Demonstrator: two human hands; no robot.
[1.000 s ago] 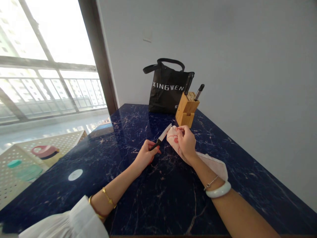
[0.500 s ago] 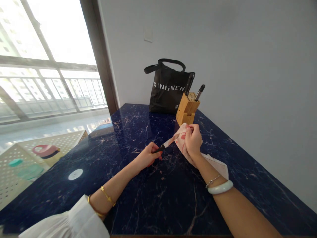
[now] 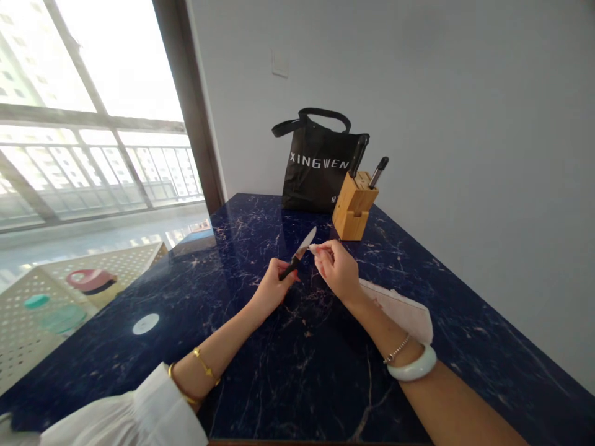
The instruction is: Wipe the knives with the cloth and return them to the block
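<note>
My left hand (image 3: 275, 286) is closed around the black handle of a small kitchen knife (image 3: 307, 238), its blade angled up and away from me over the table. Just right of the blade, my right hand (image 3: 338, 269) pinches a pale cloth (image 3: 400, 310) with pinkish marks. A corner of that cloth sticks out from the fingertips near the base of the blade; whether it touches the metal I cannot tell. The rest of the cloth trails under my right wrist onto the tabletop.
On the dark blue marbled table (image 3: 297, 384), a wooden knife block (image 3: 354, 207) holds two black-handled tools. Behind it stands a black tote bag (image 3: 313, 167) against the wall. A white disc (image 3: 145, 324) lies at left, and a perforated cream basket (image 3: 28, 334) with a bottle sits beyond the left edge.
My right hand has moved left and toward me with the cloth, from the blade's tip to near its base. The knife now points more steeply away, its blade uncovered.
</note>
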